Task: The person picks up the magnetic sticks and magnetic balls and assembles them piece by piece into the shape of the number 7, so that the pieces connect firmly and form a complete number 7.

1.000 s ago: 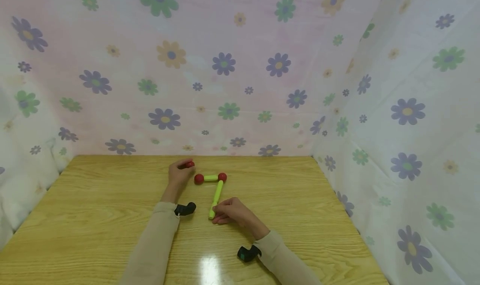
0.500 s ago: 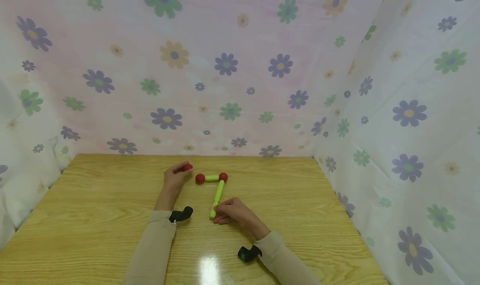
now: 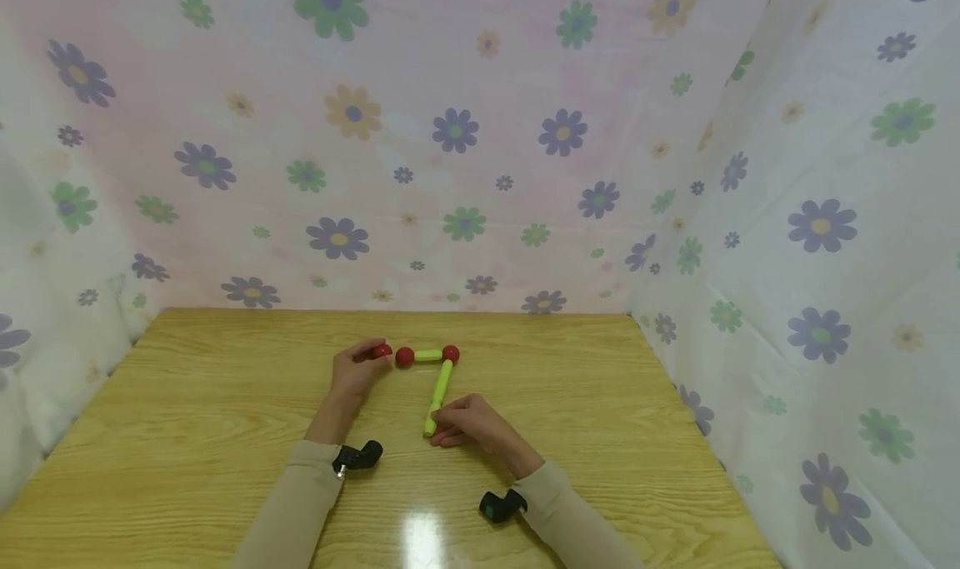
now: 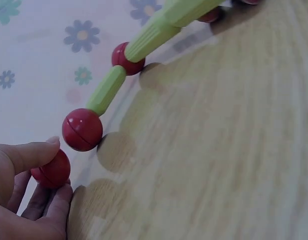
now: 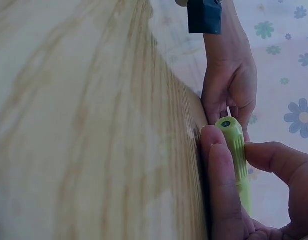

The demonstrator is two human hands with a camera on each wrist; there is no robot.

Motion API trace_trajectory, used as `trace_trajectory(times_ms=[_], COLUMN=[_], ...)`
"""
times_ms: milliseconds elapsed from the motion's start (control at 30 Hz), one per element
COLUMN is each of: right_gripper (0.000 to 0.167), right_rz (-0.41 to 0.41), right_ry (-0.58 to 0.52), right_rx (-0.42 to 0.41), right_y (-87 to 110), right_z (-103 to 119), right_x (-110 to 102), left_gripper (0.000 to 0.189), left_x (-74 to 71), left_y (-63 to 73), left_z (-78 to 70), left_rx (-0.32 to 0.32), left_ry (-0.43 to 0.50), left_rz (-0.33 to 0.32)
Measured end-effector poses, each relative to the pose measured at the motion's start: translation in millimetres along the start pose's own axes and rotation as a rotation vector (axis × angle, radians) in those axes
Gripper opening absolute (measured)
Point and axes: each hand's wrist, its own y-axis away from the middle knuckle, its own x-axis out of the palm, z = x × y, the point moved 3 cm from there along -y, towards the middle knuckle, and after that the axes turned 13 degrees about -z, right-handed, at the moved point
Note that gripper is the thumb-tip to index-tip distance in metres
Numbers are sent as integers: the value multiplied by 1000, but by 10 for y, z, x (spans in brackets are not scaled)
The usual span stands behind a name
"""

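Note:
My left hand holds a loose red ball between thumb and fingers, low over the table. Just beside it is a second red ball, a small gap between them. That second ball sits on the left end of a short yellow-green rod. A third red ball joins this rod's other end to a longer yellow-green rod, which runs toward me. My right hand pinches the longer rod near its free end, where the right wrist view shows a small dark round spot in the end face.
The pieces lie on a wood-grain table. Flower-printed cloth rises behind the table and along both sides. A dark device is strapped at the left wrist, and another dark device at the right.
The left hand first drifted slightly left, then came nearer to me and back right, bringing its ball closer to the short rod's end ball. The right hand keeps its place on the rod.

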Motion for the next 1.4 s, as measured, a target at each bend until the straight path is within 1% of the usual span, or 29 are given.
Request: trace_trajectory(times_ms=[100,233,367,533,667,800,900,1000,1100,1233,1300,1400], right_gripper=[27,28,28,27,27,26,26,26,27,26,26,26], right_rz=[-5,-1,-2,-9,-9,-10,-13,-19,-19,-15,-14,-12], right_ry=[2,0,-3,-6,-11,-11,-6,1,5,8,10,7], right_rx=[-1,-9,-9,-9,-14,-13,-11,-15,-16,-6,-8,-15], right_y=[10,6,2,-5,-13,-6,5,8,11,9,7,2], right_z=[-7,-17,-17,-10,-3,-6,-12,-9,-9,-27,-37,-35], right_x=[-13,-18,-4,6,4,3,1,0,2,6,6,2], left_gripper=[47,46,43,41,43,48,52,51,45,38,38,40], left_x=[9,-13,-77,-160,-216,-274,-289,-273,-225,-161,-139,-116], left_y=[57,127,163,222,279,378,495,631,803,1055,1164,1283], left_z=[12,31,58,41,17,33,64,103,119,111,100,96], left_rx=[0,5,33,61,53,22,-3,-13,-38,-50,-37,-14], left_ry=[0,-20,-82,-146,-138,-113,-106,-96,-24,50,50,33], left_rz=[6,32,63,90,113,141,163,161,155,154,155,172])
